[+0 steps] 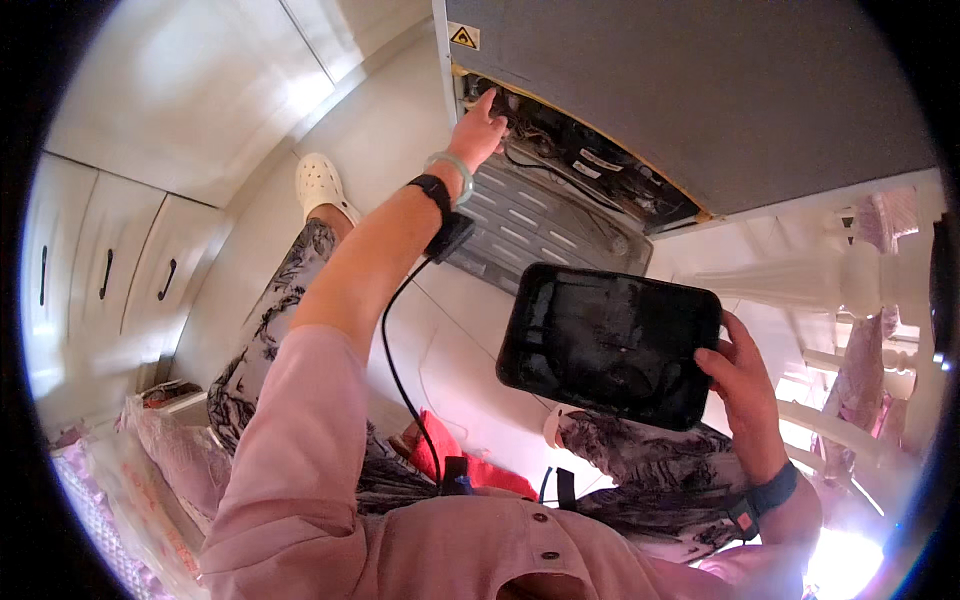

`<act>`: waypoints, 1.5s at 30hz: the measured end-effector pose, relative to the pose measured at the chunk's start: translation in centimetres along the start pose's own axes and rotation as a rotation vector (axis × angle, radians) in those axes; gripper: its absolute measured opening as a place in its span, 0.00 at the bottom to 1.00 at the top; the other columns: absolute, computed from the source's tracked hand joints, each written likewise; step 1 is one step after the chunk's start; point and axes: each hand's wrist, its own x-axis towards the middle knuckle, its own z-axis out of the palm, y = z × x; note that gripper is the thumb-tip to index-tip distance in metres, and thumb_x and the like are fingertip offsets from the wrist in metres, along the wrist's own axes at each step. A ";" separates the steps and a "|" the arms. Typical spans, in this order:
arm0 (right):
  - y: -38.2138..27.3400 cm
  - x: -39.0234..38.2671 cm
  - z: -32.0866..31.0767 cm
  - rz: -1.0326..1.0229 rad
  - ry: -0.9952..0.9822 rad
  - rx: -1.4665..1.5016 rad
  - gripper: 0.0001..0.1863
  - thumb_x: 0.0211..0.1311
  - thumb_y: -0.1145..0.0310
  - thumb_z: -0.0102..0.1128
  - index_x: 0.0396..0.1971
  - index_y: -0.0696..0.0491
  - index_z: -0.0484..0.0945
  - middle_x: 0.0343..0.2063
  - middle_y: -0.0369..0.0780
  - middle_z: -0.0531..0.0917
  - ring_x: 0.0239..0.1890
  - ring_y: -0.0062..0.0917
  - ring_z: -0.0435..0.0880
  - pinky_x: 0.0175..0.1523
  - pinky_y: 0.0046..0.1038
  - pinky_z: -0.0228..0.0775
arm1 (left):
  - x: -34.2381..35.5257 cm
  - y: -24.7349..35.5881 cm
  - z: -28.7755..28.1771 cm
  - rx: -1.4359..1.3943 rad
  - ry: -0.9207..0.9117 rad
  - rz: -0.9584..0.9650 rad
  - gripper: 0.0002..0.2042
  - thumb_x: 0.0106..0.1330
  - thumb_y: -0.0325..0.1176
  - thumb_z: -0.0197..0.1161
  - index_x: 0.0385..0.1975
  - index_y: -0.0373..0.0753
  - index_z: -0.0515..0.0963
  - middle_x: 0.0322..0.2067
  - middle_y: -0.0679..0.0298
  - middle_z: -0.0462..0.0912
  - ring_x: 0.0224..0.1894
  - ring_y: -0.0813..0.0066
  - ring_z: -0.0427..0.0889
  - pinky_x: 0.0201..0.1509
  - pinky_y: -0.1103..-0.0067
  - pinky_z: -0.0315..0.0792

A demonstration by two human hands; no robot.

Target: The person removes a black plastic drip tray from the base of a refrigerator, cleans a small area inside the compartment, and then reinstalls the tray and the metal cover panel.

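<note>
Nearest the camera, the right hand holds a black tablet out over the lap. The tablet is a flat slab with rounded corners; its glossy screen is dark and mirrors the room faintly. The right grip is clamped on the tablet's right edge, thumb lying over the front bezel and the other fingers tucked behind it. A dark band circles that wrist.

A pink sleeve covers the left upper arm, and a black cable runs along the forearm to a black wrist strap, beside a pale bracelet. Something red lies on the patterned trousers.

Farther off, the left hand reaches to the open lower compartment at the back of a grey appliance. Its forefinger is stretched out straight, tip touching the upper edge of the opening near dark wiring; the other fingers curl loosely and hold nothing. A slotted grey cover panel leans just below. A white clog rests on the pale floor, with white cabinets at the left
</note>
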 end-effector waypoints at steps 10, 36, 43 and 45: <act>0.6 2.2 -0.6 -0.055 0.036 0.222 0.33 0.54 0.69 0.58 0.61 0.54 0.58 0.40 0.41 0.78 0.40 0.22 0.78 0.43 0.22 0.71 | 2.4 -4.8 1.4 0.497 -0.240 0.088 0.14 0.62 0.39 0.51 0.41 0.43 0.78 0.27 0.52 0.82 0.30 0.59 0.81 0.39 0.69 0.75; 0.1 3.5 -0.3 -0.045 0.063 0.193 0.35 0.54 0.70 0.58 0.62 0.55 0.55 0.41 0.43 0.78 0.41 0.24 0.78 0.45 0.23 0.71 | 3.0 -6.1 2.5 -0.538 0.021 -0.252 0.10 0.64 0.41 0.55 0.29 0.42 0.75 0.27 0.66 0.81 0.27 0.78 0.77 0.31 0.79 0.66; 0.1 3.5 -0.5 -0.050 0.080 0.106 0.35 0.54 0.68 0.58 0.62 0.57 0.56 0.39 0.40 0.78 0.38 0.20 0.77 0.40 0.19 0.69 | -8.4 -11.5 1.3 -0.454 -0.074 -0.300 0.10 0.61 0.39 0.57 0.23 0.40 0.74 0.22 0.67 0.78 0.22 0.80 0.75 0.23 0.84 0.64; 0.4 3.7 -0.6 -0.056 0.083 0.113 0.34 0.55 0.70 0.58 0.61 0.58 0.56 0.38 0.39 0.78 0.38 0.20 0.78 0.40 0.19 0.70 | -12.5 -10.9 1.3 -0.364 -0.120 -0.368 0.10 0.60 0.40 0.57 0.23 0.42 0.74 0.22 0.69 0.77 0.25 0.82 0.74 0.25 0.84 0.64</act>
